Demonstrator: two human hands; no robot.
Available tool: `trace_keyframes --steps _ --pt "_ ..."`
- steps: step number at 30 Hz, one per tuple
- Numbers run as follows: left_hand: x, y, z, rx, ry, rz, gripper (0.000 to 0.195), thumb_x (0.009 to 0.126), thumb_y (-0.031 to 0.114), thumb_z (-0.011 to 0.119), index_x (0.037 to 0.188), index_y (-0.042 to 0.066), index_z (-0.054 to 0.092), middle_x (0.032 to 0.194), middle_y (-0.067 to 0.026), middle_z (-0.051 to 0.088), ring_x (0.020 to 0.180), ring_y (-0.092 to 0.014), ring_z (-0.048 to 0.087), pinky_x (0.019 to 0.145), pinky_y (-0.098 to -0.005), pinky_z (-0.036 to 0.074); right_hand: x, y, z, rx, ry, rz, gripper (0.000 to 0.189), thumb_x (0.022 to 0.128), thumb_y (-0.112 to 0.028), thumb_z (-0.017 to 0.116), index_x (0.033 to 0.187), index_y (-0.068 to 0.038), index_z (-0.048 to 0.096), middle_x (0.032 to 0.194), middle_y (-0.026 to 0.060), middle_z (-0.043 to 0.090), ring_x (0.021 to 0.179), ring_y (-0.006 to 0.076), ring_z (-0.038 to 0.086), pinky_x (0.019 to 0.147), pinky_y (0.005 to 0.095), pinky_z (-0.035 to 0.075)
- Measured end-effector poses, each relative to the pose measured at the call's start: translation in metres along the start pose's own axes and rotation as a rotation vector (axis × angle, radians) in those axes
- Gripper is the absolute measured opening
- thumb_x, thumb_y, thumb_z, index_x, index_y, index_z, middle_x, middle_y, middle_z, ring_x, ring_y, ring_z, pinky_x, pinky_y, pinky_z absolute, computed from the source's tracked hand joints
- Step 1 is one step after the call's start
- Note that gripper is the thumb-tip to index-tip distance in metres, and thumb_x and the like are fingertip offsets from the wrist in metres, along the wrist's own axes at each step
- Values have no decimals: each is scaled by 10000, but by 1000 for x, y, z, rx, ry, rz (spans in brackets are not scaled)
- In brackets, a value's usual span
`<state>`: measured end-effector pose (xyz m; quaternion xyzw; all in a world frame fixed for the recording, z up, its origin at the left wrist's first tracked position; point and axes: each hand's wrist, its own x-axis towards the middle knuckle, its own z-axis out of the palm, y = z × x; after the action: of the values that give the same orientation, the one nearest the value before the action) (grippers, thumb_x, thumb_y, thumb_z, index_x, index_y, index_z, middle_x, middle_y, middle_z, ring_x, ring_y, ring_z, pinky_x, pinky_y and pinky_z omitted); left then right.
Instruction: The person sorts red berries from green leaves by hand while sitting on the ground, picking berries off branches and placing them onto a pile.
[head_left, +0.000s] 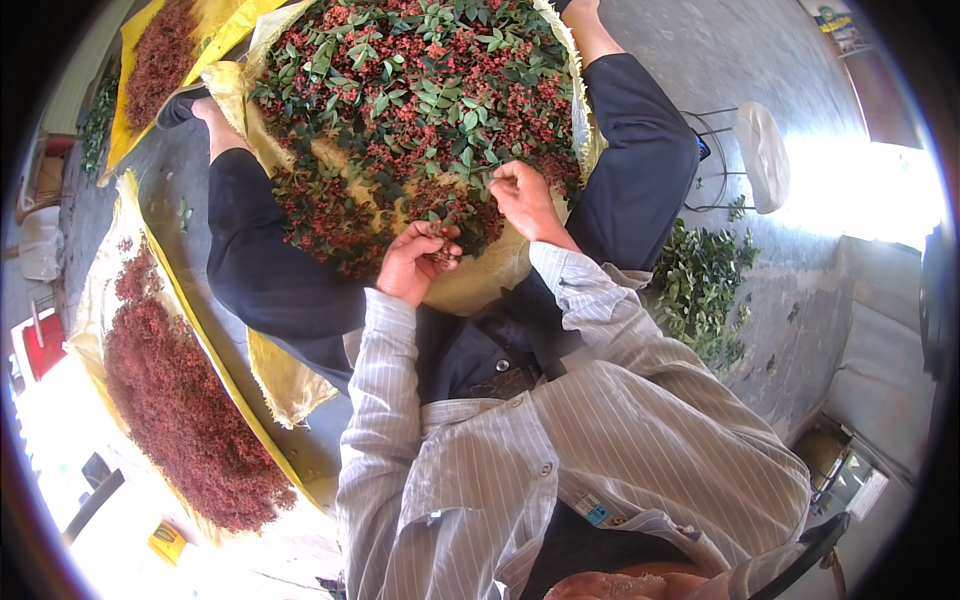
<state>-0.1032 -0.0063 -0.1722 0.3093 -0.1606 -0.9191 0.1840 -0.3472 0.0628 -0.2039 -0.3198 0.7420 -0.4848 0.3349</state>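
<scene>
Between my knees lies a heap of Sichuan pepper sprigs (427, 97), with red berry clusters and green leaves, on a yellow woven sheet (480, 277). My left hand (411, 261) is palm up at the near edge of the heap. Its fingers are curled around a small cluster of red berries (447, 253). To the right and slightly farther off, my right hand (525, 201) is raised over the sprigs, thumb and forefinger brought together. Whether a stem or leaf is pinched in those fingertips is too small to tell.
Loose red berries (187, 412) cover a sheet on the left; another berry pile (159, 67) lies at the upper left. Green leaves (701, 285) are heaped on the floor beyond my right leg. A stool with a pale seat (761, 157) stands behind them.
</scene>
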Motion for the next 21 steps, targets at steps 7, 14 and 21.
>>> trace_keyframes --steps 7,14,21 --pt "2 14 1 -54 7 188 360 940 53 633 1298 87 623 1188 -119 686 941 -255 690 766 -383 596 33 -3 17 -369 -5 -126 248 973 -171 659 1152 -1 682 967 239 755 859 388 746 804 475 579" --pt "-3 18 -18 -40 454 318 171 998 247 724 964 104 637 816 -37 636 657 -167 575 576 -318 456 34 -22 37 -657 -93 30 314 930 -335 695 1031 -38 715 1013 235 758 965 460 722 873 539 557" --pt "8 -8 -26 681 473 186 219 950 167 770 1131 44 746 855 -57 696 644 -173 604 579 -311 486 35 -17 4 -33 -143 258 352 885 -311 774 964 29 726 792 72 700 733 153 637 714 357 515"
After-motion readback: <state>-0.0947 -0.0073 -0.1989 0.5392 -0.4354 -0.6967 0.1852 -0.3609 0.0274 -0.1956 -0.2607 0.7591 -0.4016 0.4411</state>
